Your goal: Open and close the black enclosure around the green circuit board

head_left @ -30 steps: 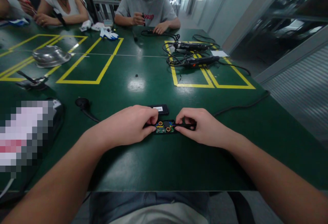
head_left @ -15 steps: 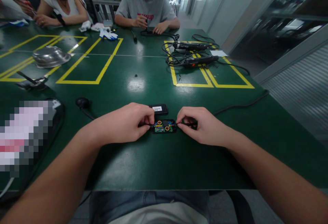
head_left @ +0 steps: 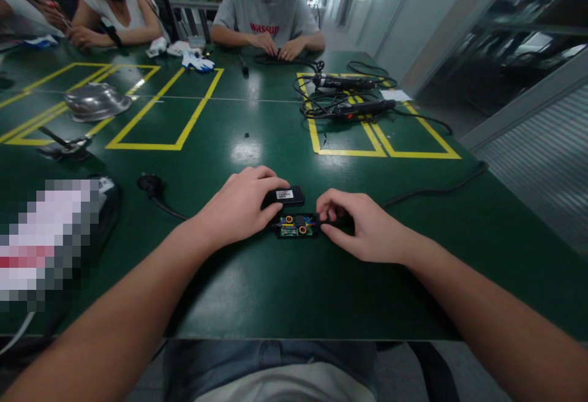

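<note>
A small black plastic case [head_left: 296, 236] lies uncovered in front of me, showing a green circuit board [head_left: 289, 230] with copper coils and coloured wires. Behind it rests a black ribbed cover [head_left: 297, 194] with a white label. My left hand [head_left: 243, 206] reaches over the cover's left end, fingers along its far edge and thumb at its near edge. At the case's right end, my right hand [head_left: 351, 224] has thumb and curled fingers round the black cable [head_left: 337, 223]; the contact is partly hidden. The left cable end is mostly under my left hand.
A black plug [head_left: 149, 184] lies left, its cord running under my left arm. Electric screwdrivers [head_left: 344, 83] with coiled cords lie back right. A metal bowl [head_left: 97, 102], a metal tool [head_left: 67, 144] and gloves [head_left: 197, 61] are farther left. A person [head_left: 269, 16] works opposite.
My left hand has left the case's left cable end and moved up to the black cover. My right hand stays at the right cable end, its fingertips slightly farther apart.
</note>
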`<state>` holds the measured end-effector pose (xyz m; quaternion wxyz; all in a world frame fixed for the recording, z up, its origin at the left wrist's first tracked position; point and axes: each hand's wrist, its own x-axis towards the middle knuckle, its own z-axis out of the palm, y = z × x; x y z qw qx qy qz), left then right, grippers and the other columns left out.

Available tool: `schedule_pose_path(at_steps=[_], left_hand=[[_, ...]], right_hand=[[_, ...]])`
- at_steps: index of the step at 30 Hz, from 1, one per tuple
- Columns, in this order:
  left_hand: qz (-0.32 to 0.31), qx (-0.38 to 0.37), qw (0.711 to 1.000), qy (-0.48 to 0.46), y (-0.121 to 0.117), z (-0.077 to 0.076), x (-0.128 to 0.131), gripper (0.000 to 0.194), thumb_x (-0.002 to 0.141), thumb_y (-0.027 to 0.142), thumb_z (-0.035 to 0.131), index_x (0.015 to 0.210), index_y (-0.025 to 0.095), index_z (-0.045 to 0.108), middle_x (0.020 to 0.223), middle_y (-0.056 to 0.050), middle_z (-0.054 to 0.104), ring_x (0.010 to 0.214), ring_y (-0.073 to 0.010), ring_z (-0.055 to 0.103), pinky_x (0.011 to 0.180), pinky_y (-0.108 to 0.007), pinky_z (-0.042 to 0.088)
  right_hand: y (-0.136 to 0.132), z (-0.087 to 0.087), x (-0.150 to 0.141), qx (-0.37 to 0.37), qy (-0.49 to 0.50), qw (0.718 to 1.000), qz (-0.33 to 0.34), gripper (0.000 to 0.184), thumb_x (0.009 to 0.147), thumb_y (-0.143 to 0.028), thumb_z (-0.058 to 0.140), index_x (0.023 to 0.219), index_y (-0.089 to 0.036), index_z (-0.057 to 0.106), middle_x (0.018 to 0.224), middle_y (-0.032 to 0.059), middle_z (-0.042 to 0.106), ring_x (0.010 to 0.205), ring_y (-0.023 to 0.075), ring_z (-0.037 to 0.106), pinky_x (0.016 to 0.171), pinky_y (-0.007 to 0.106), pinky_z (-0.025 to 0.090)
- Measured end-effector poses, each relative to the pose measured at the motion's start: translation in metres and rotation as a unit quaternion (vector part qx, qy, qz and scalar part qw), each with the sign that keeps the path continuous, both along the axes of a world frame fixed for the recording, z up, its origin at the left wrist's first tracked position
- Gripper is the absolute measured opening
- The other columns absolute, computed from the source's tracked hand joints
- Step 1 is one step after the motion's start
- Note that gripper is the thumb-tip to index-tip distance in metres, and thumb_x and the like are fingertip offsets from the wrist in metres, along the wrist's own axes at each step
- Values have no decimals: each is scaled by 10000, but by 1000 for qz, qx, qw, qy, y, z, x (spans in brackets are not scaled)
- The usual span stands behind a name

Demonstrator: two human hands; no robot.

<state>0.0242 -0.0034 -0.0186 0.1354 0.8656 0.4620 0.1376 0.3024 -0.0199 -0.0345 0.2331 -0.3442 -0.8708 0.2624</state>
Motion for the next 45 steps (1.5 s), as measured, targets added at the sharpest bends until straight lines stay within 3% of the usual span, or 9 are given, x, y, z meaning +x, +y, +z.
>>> schedule_pose_path(at_steps=[3,6,11,14,21,45], left_hand=[[5,-31,999,17,3,-3,-1,395,1017,254,660,1397,226,767,1317,-125,766,1206,-341,707,1101,-538,560],[-1,-14,1000,-18,0,3,0,407,1002,255,676,1395,189,758,1314,-134,758,1225,-336,695,1122,-522,551],[-96,-45,992,-73,-13,14,3,408,941,255,741,1346,208,766,1233,-92,764,1154,-281,707,1058,-432,567],[-122,-69,989,-41,-16,15,4,389,910,239,772,1297,200,787,1173,-86,761,1099,-274,709,1010,-414,564],[-111,-73,991,-4,-17,15,4,358,932,271,774,1283,205,795,1101,-75,723,1041,-271,703,920,-398,555],[-100,-107,989,-13,-17,19,4,358,943,274,784,1296,214,797,1115,-60,716,995,-245,729,911,-360,555]], right_hand=[[0,2,1,-29,17,999,-1,254,947,-181,633,1176,-241,542,908,8,701,753,176,620,702,312,509],[1,2,3,-44,25,999,-4,376,942,-178,624,1284,-244,483,922,-2,685,746,177,614,706,318,507],[1,1,3,-39,29,999,5,512,899,-153,640,1376,-230,468,954,4,672,760,180,618,722,325,515],[1,2,3,-30,17,999,5,438,911,-180,679,1328,-220,554,987,22,691,773,179,624,731,327,519],[1,2,1,3,-15,1000,12,292,902,-243,835,1172,-208,731,949,23,703,791,183,630,705,308,495],[0,2,-2,-17,-21,1000,-8,226,909,-264,850,1108,-218,753,930,23,742,794,184,665,735,314,520]])
